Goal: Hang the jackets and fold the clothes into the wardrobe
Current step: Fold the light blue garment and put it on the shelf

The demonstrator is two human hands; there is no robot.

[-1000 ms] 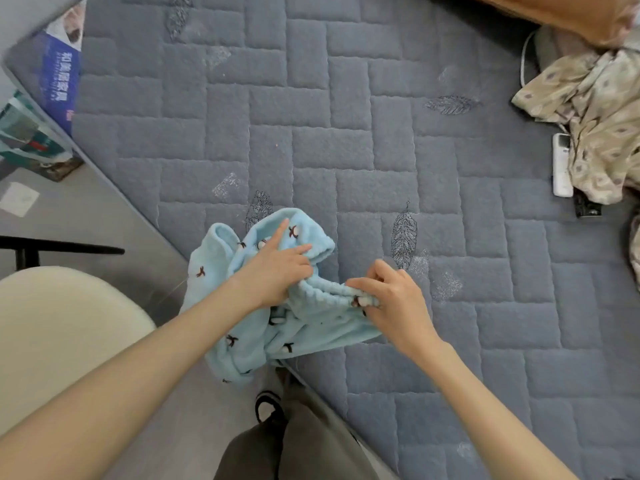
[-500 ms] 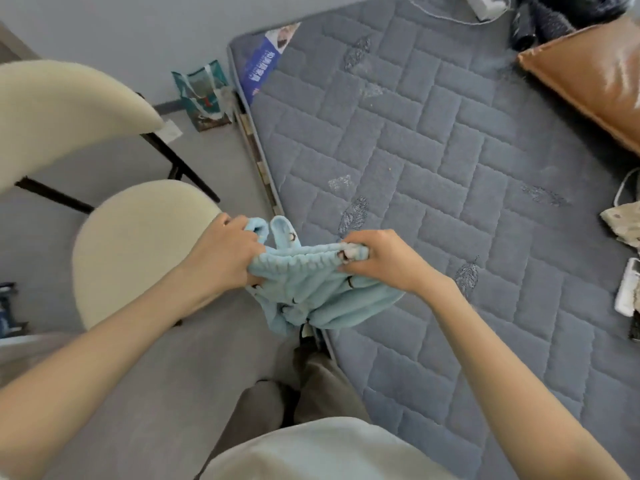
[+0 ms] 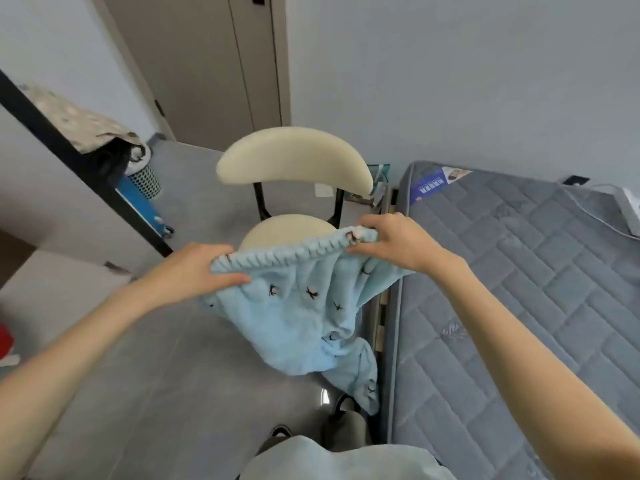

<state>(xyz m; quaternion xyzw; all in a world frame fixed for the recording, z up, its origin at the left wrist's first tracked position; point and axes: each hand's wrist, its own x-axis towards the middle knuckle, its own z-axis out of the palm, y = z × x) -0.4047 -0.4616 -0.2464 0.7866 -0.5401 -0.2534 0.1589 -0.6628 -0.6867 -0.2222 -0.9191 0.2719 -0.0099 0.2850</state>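
- Head cam looks down at a cream chair [image 3: 294,161], so everything's placed off that.
- Only container around is a mesh bin [image 3: 145,180] off to the chair's left, half tucked under a dark-framed shelf [image 3: 86,157]; can't tell what's in it.
- Left hand [image 3: 194,271] is clamped on the left end of the waistband of the light blue pants [image 3: 301,317], thumb on the near side, fingers curled over the top.
- Right hand [image 3: 394,244] is pinching the waistband's other end, fingers closed tight on the fabric.
- Pants are stretched between both hands just in front of the chair seat, legs hanging down toward the floor.
- Grey quilted mattress [image 3: 519,289] sits right of the chair.
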